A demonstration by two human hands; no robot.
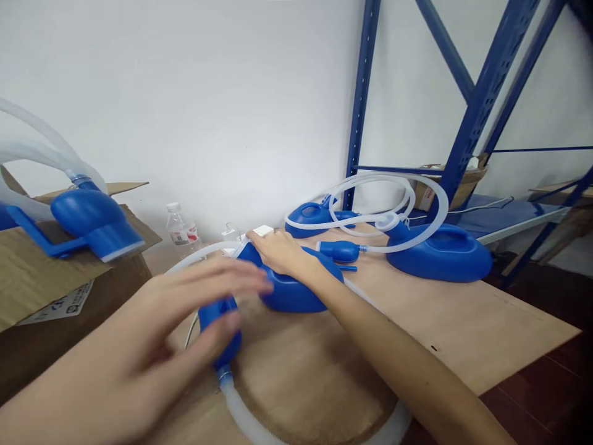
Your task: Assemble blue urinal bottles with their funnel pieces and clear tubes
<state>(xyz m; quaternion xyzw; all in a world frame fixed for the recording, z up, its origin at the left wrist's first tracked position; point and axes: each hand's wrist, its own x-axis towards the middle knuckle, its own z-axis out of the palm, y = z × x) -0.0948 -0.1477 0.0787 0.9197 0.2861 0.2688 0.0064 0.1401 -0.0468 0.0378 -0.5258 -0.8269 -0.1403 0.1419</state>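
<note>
A: Report grip of right hand [278, 250].
B: Laid palm-down over the top of the central blue bottle [296, 300], in contact near the neck, with fingers draped toward the far side. Beneath the palm: hidden, so not possible to tell how firmly closed.
A: Report grip of left hand [171, 315].
B: Spread wide, with a clear gap between thumb and fingers. Partly in front of a small blue receptacle [225, 353]; blurred, so contact not determinable.
A: Specify pose of each.
B: For right: extended forward and leftward from the lower right. For left: raised close to the camera from the lower left, with fingers pointing rightward and thumb below.
A: Locate central bottle.
B: On the table [509, 321], left of a second blue bottle [440, 262], nearer than a third blue bottle [296, 233]. From the receptacle: a translucent tube [243, 415] curving toward the lower edge.
A: Read markings.
B: On clear plastic bottle [173, 217]: red-and-white label [185, 235], too small to read. On cardboard box [28, 278]: white label [69, 306] with dark print, steeply angled, not legible.
</note>
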